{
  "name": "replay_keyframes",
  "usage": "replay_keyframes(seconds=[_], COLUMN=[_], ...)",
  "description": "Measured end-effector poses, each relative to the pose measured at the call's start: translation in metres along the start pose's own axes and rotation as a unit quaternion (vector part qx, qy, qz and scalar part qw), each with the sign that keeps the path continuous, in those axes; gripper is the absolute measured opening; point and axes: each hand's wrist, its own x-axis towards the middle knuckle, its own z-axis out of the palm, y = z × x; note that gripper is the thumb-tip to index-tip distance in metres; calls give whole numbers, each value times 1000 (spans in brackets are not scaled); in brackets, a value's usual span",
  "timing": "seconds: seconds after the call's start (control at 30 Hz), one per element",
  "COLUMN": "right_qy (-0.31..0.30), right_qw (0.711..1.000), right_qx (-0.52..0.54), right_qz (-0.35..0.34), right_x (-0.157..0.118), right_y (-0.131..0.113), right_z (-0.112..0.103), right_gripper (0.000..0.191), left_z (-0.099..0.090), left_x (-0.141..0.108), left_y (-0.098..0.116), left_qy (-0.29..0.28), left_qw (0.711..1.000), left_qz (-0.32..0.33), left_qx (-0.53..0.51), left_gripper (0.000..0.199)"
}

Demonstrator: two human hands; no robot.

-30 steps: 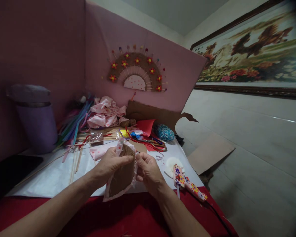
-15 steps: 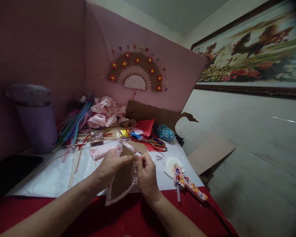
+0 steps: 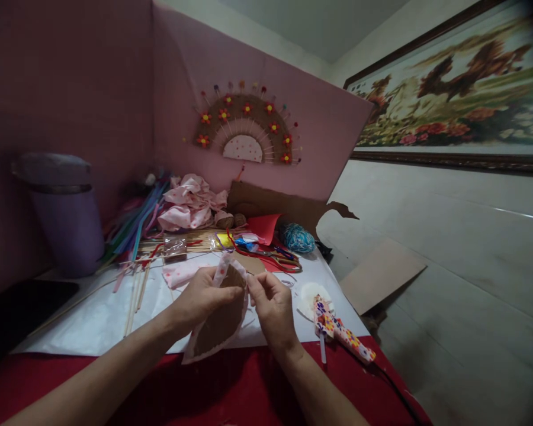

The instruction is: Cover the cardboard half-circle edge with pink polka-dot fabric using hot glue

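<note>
My left hand (image 3: 211, 302) is closed around a leaf-shaped cardboard piece (image 3: 220, 319), its thumb lying across the brown face. White-pink spotted fabric is folded over the rim of the piece, which tilts upright above the front of the table. At its upper right rim, my right hand (image 3: 270, 302) has thumb and forefinger pinched together on the fabric edge. A small thin dark thing shows by those fingertips, too small to name. To the right of my right hand lies a flower-patterned glue gun (image 3: 344, 337), its nozzle end on a round white pad (image 3: 308, 296).
Behind my hands are pink fabric (image 3: 190, 204), blue yarn (image 3: 297, 238), red paper (image 3: 264, 228), scissors (image 3: 288, 263) and thin sticks (image 3: 137, 296). A purple tumbler (image 3: 66, 231) stands left. A decorated cardboard arch (image 3: 246, 109) hangs on the pink panel. The glue gun's cord runs off the front.
My right hand has moved slightly right and up along the fabric rim, its fingertips drawn a little outward. The cardboard piece has tilted slightly, its lower tip shifting left.
</note>
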Motion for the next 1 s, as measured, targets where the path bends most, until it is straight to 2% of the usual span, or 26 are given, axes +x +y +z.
replay_keyframes(seconds=[0.2, 0.4, 0.53, 0.7, 0.8, 0.9, 1.0], right_qy=[-4, 4, 22, 35, 24, 19, -2], right_qw=[999, 999, 986, 932, 914, 932, 985], right_qx=[-33, -42, -134, -253, -275, -243, -112], right_qz=[9, -2, -95, -256, -297, -269, -133], right_x=[1, 0, -3, -6, -8, -8, -4], right_y=[-2, 0, 1, 9, 12, 8, 3], right_z=[-2, -2, -1, -2, -2, -2, -2], right_gripper=[19, 15, 11, 13, 12, 11, 13], left_z=[-1, 1, 1, -1, -1, 0, 0], left_x=[2, -1, 0, 2, 2, 1, 0], left_y=[-2, 3, 4, 1, 1, 3, 6], left_qy=[3, 15, 10, -3, 15, 28, 24], left_qw=[998, 997, 998, 998, 996, 996, 998], left_qz=[9, 16, 20, 13, 20, 21, 13], left_qx=[61, 68, 58, 66, 81, 80, 51], left_gripper=[14, 16, 15, 12, 12, 13, 13])
